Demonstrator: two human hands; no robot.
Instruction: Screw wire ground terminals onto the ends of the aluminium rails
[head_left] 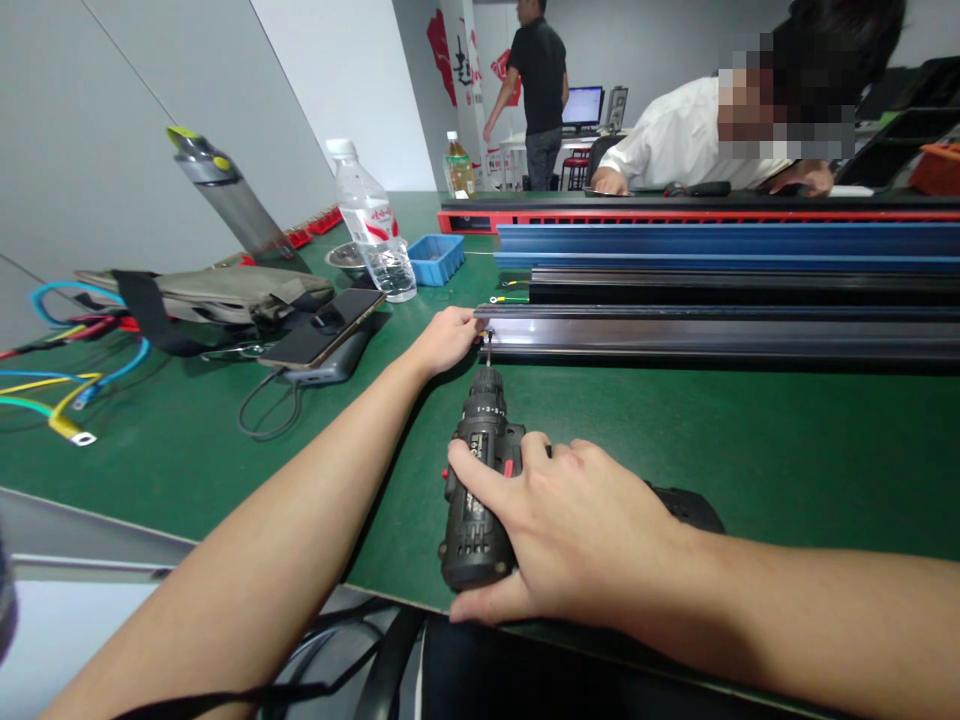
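My right hand (570, 510) is wrapped round a black cordless drill (480, 500), which lies low over the green table with its bit pointing away from me. The bit's tip meets the left end of a long dark metal profile (712, 338), where a small screw or terminal seems to sit. At that same end, my left hand (450, 340) has its fingers pressed together on the profile's edge; what they pinch is too small to make out. The drill's battery base shows to the right, behind my right wrist.
Blue (712, 242) and black profiles lie behind, before a red strip (465, 221). A water bottle (375, 225), blue tray (436, 262), phone (322, 328), power bank, bag (202, 295) and cables stand or lie left. A person in white (667, 130) leans over the far side; another stands beyond.
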